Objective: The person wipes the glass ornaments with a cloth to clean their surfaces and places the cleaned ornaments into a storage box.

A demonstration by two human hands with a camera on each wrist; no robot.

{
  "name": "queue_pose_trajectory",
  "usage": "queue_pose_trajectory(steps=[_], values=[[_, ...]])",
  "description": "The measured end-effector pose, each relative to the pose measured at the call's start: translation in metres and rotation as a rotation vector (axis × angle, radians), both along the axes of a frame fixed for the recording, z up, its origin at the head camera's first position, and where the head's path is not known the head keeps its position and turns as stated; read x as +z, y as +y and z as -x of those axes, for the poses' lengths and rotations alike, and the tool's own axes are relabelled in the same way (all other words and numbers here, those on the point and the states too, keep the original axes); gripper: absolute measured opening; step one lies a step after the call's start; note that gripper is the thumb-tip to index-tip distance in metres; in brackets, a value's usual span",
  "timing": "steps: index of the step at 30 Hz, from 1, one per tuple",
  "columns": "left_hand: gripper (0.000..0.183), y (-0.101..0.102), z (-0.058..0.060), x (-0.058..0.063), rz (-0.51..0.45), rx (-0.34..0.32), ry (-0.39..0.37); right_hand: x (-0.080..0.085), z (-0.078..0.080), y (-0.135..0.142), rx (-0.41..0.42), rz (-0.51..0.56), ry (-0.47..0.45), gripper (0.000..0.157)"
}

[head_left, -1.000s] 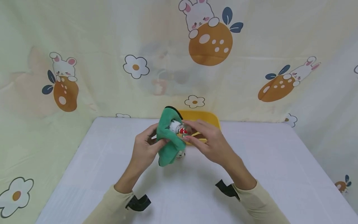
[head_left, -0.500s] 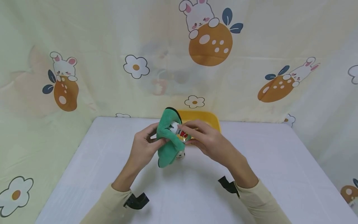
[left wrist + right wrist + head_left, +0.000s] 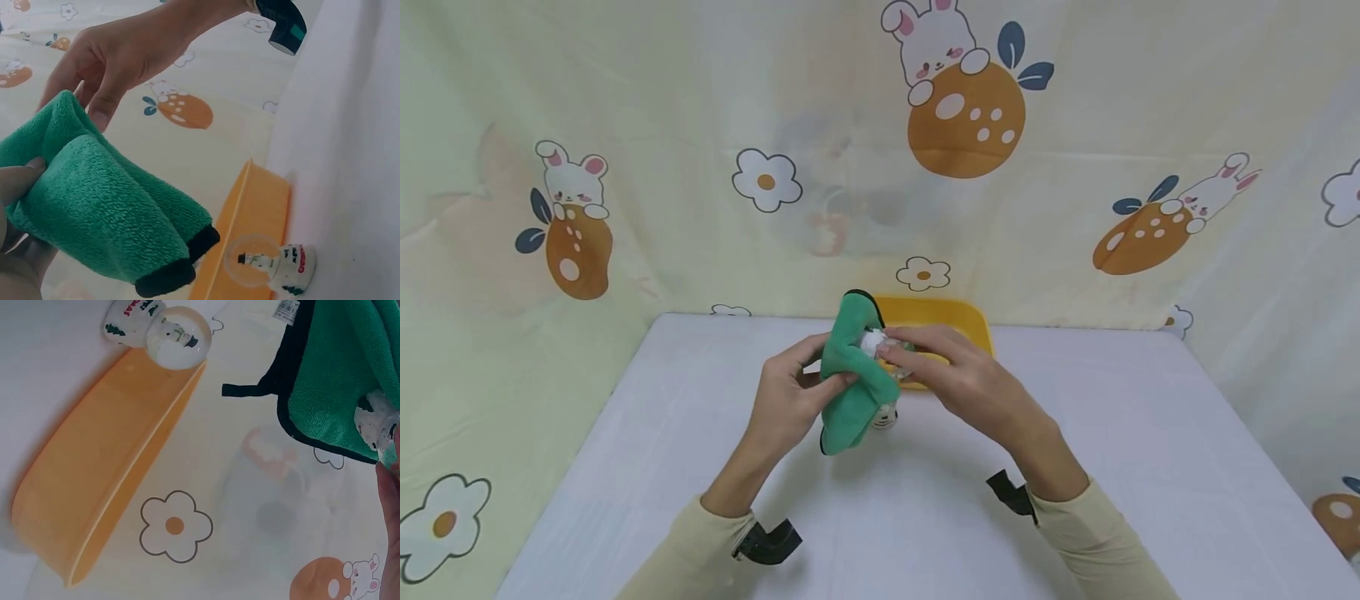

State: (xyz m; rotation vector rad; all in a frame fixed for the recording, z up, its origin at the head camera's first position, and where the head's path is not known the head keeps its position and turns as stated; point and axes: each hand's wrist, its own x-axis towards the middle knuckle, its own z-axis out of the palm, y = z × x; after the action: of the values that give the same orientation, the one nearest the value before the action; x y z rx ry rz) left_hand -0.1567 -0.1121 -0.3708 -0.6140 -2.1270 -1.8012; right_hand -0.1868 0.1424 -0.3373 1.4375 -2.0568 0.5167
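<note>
My left hand holds a folded green cloth with black edging, thumb on its near face. The cloth wraps partly around a snow globe, whose white base points left into the fold. The fingers of my right hand grip the clear dome of this globe and hide most of it. In the right wrist view the base rests against the cloth. A second snow globe with a snowman inside stands upright on the table, partly behind the cloth in the head view.
A yellow plastic tray sits on the white-covered table behind the hands, close to the standing globe. A printed curtain with rabbits and flowers hangs along the back and sides.
My right fingers have shifted over the dome, and its red figure, visible before, is now mostly covered. The left hand keeps its hold on the cloth, nearly in place.
</note>
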Motion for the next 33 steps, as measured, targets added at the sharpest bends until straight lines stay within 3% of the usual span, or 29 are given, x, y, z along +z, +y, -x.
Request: queue_pose_trajectory(steps=[4, 11, 23, 29, 33], values=[[0.039, 0.001, 0.000, -0.002, 0.009, 0.018, 0.072, 0.000, -0.001, -0.003, 0.023, 0.057, -0.029, 0.059], [0.037, 0.002, -0.001, -0.004, 0.009, 0.039, 0.126, 0.002, -0.005, -0.008, -0.005, 0.110, -0.135, 0.053], [0.042, 0.004, -0.003, -0.006, 0.047, 0.073, 0.222, 0.001, -0.007, -0.014, -0.003, 0.256, -0.390, 0.057], [0.045, 0.005, -0.004, -0.009, 0.062, 0.092, 0.305, 0.001, -0.008, -0.015, -0.032, 0.305, -0.503, 0.044], [0.045, 0.005, -0.003, -0.010, 0.047, 0.082, 0.309, 0.003, -0.009, -0.014, -0.061, 0.308, -0.557, 0.041]])
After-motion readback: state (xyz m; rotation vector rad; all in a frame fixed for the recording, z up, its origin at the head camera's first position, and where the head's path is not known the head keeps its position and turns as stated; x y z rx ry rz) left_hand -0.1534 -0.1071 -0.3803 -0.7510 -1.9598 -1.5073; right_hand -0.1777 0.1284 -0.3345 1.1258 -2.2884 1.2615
